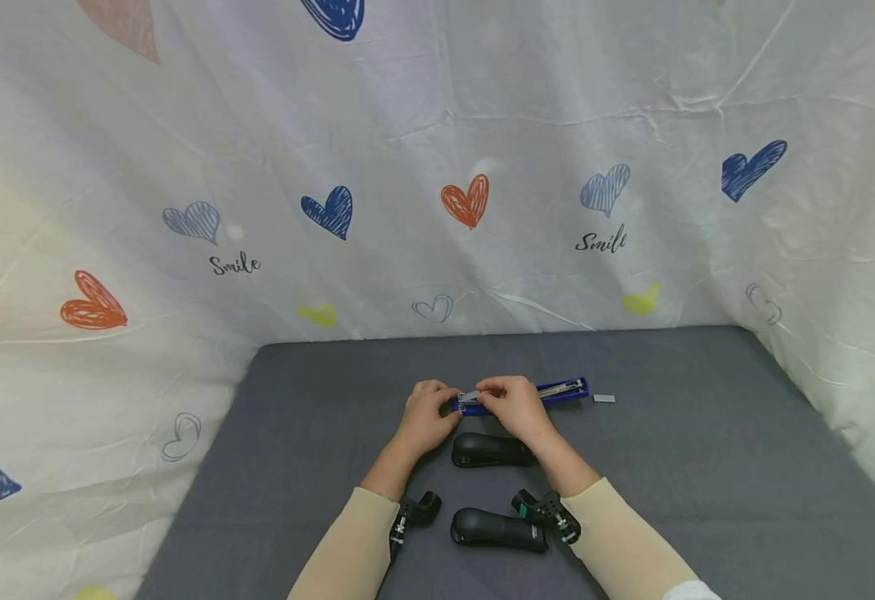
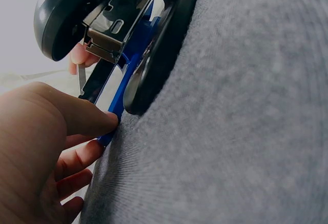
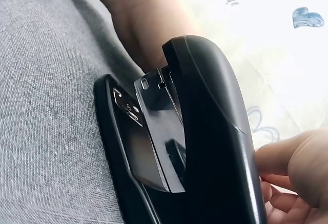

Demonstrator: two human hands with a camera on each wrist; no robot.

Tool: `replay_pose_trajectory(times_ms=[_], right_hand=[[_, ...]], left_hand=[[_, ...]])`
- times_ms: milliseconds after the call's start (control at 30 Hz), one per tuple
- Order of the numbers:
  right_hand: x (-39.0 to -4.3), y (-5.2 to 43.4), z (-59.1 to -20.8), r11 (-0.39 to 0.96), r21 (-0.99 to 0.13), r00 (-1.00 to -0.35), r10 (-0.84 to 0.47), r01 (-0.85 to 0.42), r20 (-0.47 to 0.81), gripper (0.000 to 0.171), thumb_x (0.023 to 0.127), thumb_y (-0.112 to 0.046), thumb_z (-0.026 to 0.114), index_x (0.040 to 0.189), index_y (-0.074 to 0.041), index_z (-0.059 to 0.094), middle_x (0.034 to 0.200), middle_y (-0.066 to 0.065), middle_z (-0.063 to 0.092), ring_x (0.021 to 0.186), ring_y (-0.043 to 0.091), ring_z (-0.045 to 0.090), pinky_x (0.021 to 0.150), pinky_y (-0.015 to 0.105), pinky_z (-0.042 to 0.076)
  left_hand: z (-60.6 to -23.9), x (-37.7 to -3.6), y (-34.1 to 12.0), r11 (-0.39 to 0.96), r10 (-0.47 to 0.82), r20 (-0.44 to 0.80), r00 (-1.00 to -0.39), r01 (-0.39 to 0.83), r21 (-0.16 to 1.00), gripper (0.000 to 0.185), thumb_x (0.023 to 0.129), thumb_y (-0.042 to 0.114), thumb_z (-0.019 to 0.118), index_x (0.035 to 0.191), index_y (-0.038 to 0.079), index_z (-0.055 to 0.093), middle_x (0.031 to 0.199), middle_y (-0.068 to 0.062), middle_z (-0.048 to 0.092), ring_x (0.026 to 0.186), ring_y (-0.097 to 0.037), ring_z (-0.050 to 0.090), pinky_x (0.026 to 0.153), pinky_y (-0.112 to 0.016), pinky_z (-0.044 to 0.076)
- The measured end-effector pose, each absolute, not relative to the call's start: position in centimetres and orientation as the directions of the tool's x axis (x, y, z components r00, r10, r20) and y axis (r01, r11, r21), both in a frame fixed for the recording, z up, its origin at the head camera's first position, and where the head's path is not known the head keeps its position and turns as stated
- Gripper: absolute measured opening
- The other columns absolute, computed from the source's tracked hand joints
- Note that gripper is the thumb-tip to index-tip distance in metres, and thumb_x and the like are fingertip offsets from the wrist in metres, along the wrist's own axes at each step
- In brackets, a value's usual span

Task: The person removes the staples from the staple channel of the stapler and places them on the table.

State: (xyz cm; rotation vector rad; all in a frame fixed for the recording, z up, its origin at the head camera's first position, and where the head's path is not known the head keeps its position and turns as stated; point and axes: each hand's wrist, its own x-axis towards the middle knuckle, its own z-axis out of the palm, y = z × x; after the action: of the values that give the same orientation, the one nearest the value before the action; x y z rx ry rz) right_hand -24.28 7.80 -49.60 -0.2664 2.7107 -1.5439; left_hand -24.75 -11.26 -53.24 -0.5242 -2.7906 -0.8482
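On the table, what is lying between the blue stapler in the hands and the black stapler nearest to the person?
Another black stapler lies between the blue stapler and the near black stapler, flat on the grey table. The head view shows it.

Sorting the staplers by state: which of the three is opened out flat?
The blue stapler, farthest from the person, under both hands. It lies spread out long, its metal rail showing; the two black staplers nearer the person are closed.

Left hand (image 1: 426, 417) and right hand (image 1: 516, 406) side by side, fingertips curled, pinching (both forearms sleeved).
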Motion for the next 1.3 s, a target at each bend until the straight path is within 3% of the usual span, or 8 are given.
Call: replay_pose_trajectory(times_ms=[267, 567, 900, 1067, 1300], right_hand=[[-24.4, 8.2, -48.9, 0.503, -0.852, -0.985, -0.157, -0.146, 0.077, 0.019, 0.088, -0.017, 0.068, 0.105, -0.01, 0.072, 0.097, -0.002, 0.069, 0.078, 0.011, 0.063, 0.067, 0.032, 0.049], [-24.4, 8.8, -47.8, 0.488, -0.859, -0.983, -0.164, -0.157, 0.086, 0.019, 0.089, -0.016, 0.067, 0.106, -0.009, 0.071, 0.097, -0.001, 0.069, 0.077, 0.011, 0.064, 0.065, 0.032, 0.05], [-23.8, 10.0, -45.2, 0.455, -0.874, -0.981, -0.161, -0.172, 0.11, 0.02, 0.09, -0.016, 0.065, 0.108, -0.008, 0.07, 0.097, 0.002, 0.068, 0.08, 0.021, 0.063, 0.062, 0.034, 0.048], [-23.5, 10.8, -44.3, 0.464, -0.867, -0.98, -0.153, -0.182, 0.124, 0.02, 0.091, -0.017, 0.064, 0.108, -0.01, 0.07, 0.097, 0.002, 0.066, 0.076, 0.022, 0.059, 0.058, 0.035, 0.044], [-23.1, 12.3, -42.9, 0.474, -0.863, -0.983, -0.145, -0.171, 0.116, 0.019, 0.091, -0.02, 0.064, 0.108, -0.014, 0.07, 0.098, 0.001, 0.066, 0.08, 0.018, 0.06, 0.062, 0.034, 0.045]], left_hand=[[-53.2, -24.9, -11.1, 0.776, 0.276, 0.27, -0.922, 0.38, 0.503, 0.029, 0.084, 0.024, 0.07, 0.112, 0.017, 0.069, 0.1, 0.002, 0.058, 0.107, -0.02, 0.045, 0.092, -0.043, 0.034], [-53.0, -24.8, -11.2, 0.779, 0.279, 0.275, -0.92, 0.384, 0.496, 0.03, 0.083, 0.024, 0.07, 0.112, 0.014, 0.069, 0.1, 0.002, 0.058, 0.106, -0.02, 0.045, 0.092, -0.042, 0.035], [-52.9, -24.8, -11.2, 0.792, 0.267, 0.251, -0.931, 0.36, 0.494, 0.032, 0.084, 0.024, 0.069, 0.114, 0.015, 0.068, 0.101, 0.001, 0.058, 0.107, -0.02, 0.045, 0.094, -0.042, 0.034], [-52.9, -24.6, -11.2, 0.791, 0.266, 0.252, -0.93, 0.36, 0.494, 0.03, 0.084, 0.023, 0.07, 0.113, 0.015, 0.069, 0.101, 0.001, 0.058, 0.107, -0.021, 0.045, 0.094, -0.043, 0.034], [-52.9, -24.5, -11.3, 0.788, 0.276, 0.248, -0.929, 0.366, 0.494, 0.031, 0.085, 0.023, 0.069, 0.114, 0.015, 0.068, 0.103, 0.001, 0.058, 0.11, -0.022, 0.044, 0.095, -0.044, 0.034]])
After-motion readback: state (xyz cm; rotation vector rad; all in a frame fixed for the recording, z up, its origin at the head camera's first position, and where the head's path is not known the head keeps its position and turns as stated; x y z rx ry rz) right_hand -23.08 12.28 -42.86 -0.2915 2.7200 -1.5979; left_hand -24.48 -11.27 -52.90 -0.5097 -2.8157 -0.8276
